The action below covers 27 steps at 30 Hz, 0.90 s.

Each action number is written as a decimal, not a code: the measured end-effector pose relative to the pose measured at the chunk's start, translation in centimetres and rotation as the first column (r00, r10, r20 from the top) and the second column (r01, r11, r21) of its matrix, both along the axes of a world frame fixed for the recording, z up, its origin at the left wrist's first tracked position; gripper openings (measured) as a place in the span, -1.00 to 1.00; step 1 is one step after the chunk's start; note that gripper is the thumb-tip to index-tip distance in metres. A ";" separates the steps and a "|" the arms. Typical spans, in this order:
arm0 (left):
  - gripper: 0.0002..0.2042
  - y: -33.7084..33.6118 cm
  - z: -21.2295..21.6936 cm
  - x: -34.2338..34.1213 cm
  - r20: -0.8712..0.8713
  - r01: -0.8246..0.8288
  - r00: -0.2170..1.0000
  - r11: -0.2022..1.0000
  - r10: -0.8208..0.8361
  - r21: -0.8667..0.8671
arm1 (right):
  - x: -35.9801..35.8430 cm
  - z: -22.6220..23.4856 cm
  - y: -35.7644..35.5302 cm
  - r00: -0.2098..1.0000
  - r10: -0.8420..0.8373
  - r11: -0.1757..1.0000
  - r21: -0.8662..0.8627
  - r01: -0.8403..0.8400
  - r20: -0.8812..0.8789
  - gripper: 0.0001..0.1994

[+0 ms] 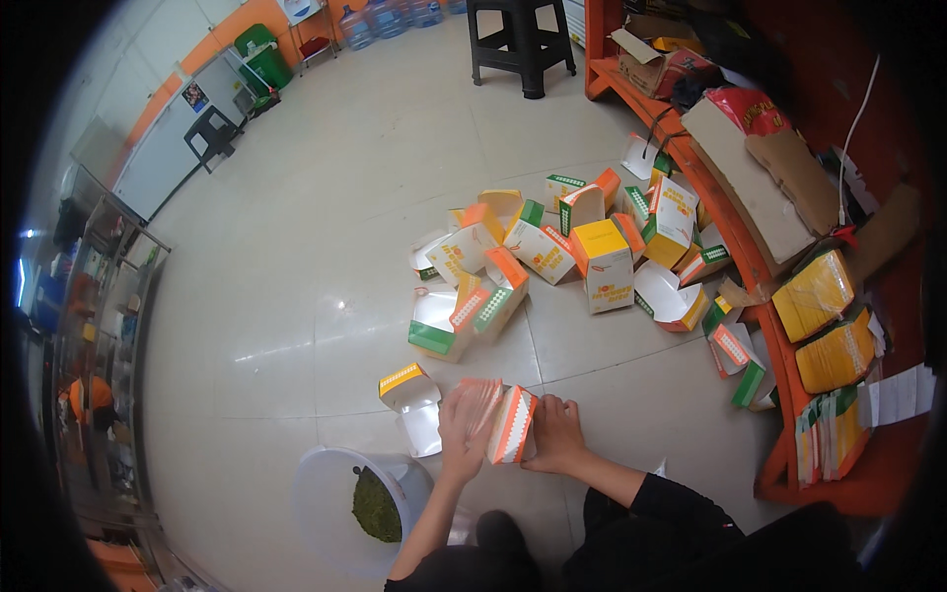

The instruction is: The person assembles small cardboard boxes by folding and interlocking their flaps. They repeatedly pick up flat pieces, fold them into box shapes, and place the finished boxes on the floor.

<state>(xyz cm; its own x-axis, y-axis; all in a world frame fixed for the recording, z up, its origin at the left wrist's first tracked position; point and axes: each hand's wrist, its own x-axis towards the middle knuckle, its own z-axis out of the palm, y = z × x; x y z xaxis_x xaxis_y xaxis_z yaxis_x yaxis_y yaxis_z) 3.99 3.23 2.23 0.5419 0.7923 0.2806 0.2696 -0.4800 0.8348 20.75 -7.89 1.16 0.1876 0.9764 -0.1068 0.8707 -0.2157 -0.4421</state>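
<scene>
A small white cardboard box with orange stripes point(513, 426) stands on the tiled floor between my hands. My left hand point(462, 426) presses against its left side, over a folded flap. My right hand point(555, 432) rests against its right side, fingers curled on the floor edge of the box. Just to the left lies an open white box with a yellow end point(412, 400). Both forearms come in from the lower edge.
A heap of several folded yellow, orange, green and white boxes point(552, 252) lies on the floor ahead. A white basin holding a green clump point(373, 505) sits lower left. An orange shelf with stacks of flat packs point(824, 326) runs along the right. A black stool point(520, 44) stands far back.
</scene>
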 end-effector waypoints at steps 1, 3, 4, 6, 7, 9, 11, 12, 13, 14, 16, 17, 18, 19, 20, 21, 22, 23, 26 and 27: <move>-0.45 0.1 0.1 0.0 -0.003 0.005 1.000 1.000 -0.005 0.004 | 0.1 0.2 0.2 0.999 -0.008 0.999 -0.044 0.011 0.049 0.11; -0.45 0.3 0.3 0.1 -0.001 0.023 1.000 1.000 -0.023 0.019 | 0.2 0.5 0.4 0.993 -0.037 0.996 -0.077 0.046 0.111 0.16; -0.45 0.4 0.4 0.1 0.002 0.035 0.999 0.999 -0.035 0.029 | 0.4 0.5 0.5 0.991 -0.057 0.996 -0.068 0.065 0.123 0.19; -0.45 0.3 0.6 0.1 -0.008 0.049 0.999 0.998 -0.048 0.036 | 0.5 0.5 0.8 0.989 -0.077 0.995 -0.048 0.083 0.126 0.23; -0.45 0.2 0.6 0.1 -0.018 0.053 0.998 0.998 -0.053 0.039 | 0.4 0.5 1.1 0.989 -0.080 0.996 -0.033 0.085 0.121 0.25; -0.44 0.1 0.6 0.1 -0.047 0.048 0.998 0.998 -0.046 0.036 | 0.2 0.4 1.8 0.996 -0.088 0.992 -0.085 0.090 0.031 0.27; -0.43 0.0 0.6 0.1 -0.078 0.031 0.997 0.999 -0.028 0.034 | -0.1 0.4 2.6 0.984 -0.111 0.974 -0.212 0.080 -0.141 0.26; -0.42 0.0 0.7 0.1 -0.090 0.042 0.995 0.998 -0.039 0.039 | -0.4 0.2 3.0 0.989 -0.079 0.955 -0.294 0.039 -0.126 0.23; -0.41 0.1 0.7 0.2 -0.089 0.057 0.995 0.997 -0.053 0.047 | -0.7 0.1 3.0 0.988 -0.097 0.979 -0.193 0.072 -0.122 0.22; -0.41 0.1 0.7 0.2 -0.081 0.071 0.994 0.996 -0.067 0.047 | -1.0 -0.3 3.0 0.985 -0.112 0.993 -0.036 0.108 -0.134 0.21; -0.41 0.2 0.8 0.2 -0.099 0.087 0.992 0.995 -0.082 0.046 | -1.5 -1.4 2.7 0.984 -0.119 0.975 0.172 0.141 -0.132 0.18; -0.41 0.2 1.0 0.3 -0.097 0.095 0.991 0.995 -0.090 0.044 | -1.7 -2.2 2.5 0.987 -0.114 0.965 0.221 0.138 -0.116 0.17; -0.38 0.1 1.1 0.4 -0.118 0.106 0.988 0.993 -0.099 0.053 | -1.9 -3.2 2.3 0.989 -0.111 0.954 0.266 0.134 -0.099 0.17; -0.35 0.0 1.2 0.5 -0.129 0.118 0.986 0.991 -0.108 0.068 | -2.0 -4.3 2.3 0.992 -0.096 0.953 0.279 0.113 -0.077 0.22; -0.32 0.1 1.5 0.6 -0.116 0.138 0.985 0.987 -0.128 0.082 | -2.0 -5.4 2.6 0.995 -0.080 0.951 0.295 0.093 -0.053 0.27; -0.25 0.1 1.7 0.7 -0.151 0.152 0.979 0.981 -0.134 0.121 | -2.0 -6.5 2.9 0.997 -0.065 0.947 0.312 0.071 -0.028 0.32; -0.19 0.0 2.1 0.8 -0.164 0.176 0.975 0.972 -0.150 0.155 | -1.9 -7.5 3.6 0.997 -0.074 0.902 0.427 0.068 -0.002 0.35; -0.12 0.0 2.4 0.9 -0.176 0.204 0.969 0.960 -0.171 0.191 | -1.9 -8.1 4.0 0.994 -0.048 0.889 0.450 0.085 -0.094 0.35; 0.06 0.0 2.9 1.2 -0.249 0.191 0.959 0.957 -0.135 0.218 | -1.6 -8.0 4.5 0.971 -0.011 0.787 0.597 0.155 -0.237 0.28; 0.05 0.0 2.9 1.2 -0.229 0.178 0.966 0.952 -0.122 0.247 | -1.1 -7.2 4.5 0.962 -0.020 0.878 0.455 0.146 -0.271 0.24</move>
<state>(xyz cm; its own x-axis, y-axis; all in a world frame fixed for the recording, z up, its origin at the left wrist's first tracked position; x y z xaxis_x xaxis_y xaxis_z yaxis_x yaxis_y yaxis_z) 5.20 3.27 5.10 0.7174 0.6102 0.3361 0.3314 -0.7233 0.6058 19.68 -3.41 -6.08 0.2991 0.9048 0.3032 0.7053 0.0044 -0.7089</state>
